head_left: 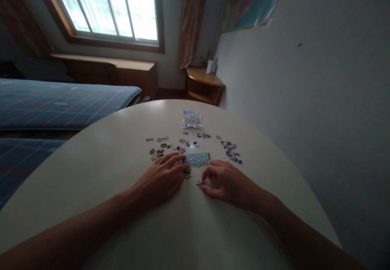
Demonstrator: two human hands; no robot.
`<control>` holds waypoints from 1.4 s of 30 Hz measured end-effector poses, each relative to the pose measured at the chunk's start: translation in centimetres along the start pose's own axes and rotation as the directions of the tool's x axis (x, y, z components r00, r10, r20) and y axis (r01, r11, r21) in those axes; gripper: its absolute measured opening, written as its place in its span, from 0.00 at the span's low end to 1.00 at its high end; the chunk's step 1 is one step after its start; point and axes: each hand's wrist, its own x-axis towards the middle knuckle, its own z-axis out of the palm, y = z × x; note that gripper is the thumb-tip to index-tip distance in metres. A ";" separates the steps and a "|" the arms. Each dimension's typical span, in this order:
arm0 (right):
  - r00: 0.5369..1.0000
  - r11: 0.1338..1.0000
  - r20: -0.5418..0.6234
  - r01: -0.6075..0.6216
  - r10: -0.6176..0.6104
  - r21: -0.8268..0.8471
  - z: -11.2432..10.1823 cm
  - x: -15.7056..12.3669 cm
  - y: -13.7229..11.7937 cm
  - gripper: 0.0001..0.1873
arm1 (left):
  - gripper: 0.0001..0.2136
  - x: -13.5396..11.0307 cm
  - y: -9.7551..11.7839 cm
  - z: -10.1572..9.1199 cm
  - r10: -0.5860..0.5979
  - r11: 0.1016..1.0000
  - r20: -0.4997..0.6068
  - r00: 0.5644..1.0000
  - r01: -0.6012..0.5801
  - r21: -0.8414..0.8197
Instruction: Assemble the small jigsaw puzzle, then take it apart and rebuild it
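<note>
A joined strip of jigsaw puzzle (198, 159), light blue with white lettering, lies flat on the table. My left hand (167, 172) rests palm down at its left end, fingers stretched out, partly covering a few darker joined pieces (187, 174) below the strip. My right hand (227, 182) is curled at the lower right of the strip, thumb and forefinger closed about a small puzzle piece (200, 184) at the tabletop. Its other fingers are bent near the strip's right end. Loose puzzle pieces (231, 151) lie to the right, and more pieces (157, 153) lie beyond my left hand.
A small picture sheet (191, 119) lies toward the far edge of the round white table (122, 140). A bed with a plaid mattress (61, 103) stands at the left, a wooden corner shelf (204, 77) beyond the table. The wall (319, 99) runs close along the right.
</note>
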 end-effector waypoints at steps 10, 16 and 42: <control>0.994 0.997 -0.108 0.000 -0.008 -0.075 0.9 0.5 0.0 0.07 | 0.17 0.0 -0.1 -0.1 0.005 1.000 0.024 1.000 -0.005 0.008; 0.977 0.994 -0.214 -0.021 -0.003 -0.110 1.2 0.9 0.2 0.07 | 0.17 0.0 0.0 -0.1 0.017 1.000 0.012 1.000 -0.017 -0.010; 0.967 0.998 -0.248 -0.068 0.064 -0.009 2.9 1.4 0.2 0.07 | 0.16 0.3 0.2 0.0 0.064 0.997 0.007 0.998 -0.064 -0.046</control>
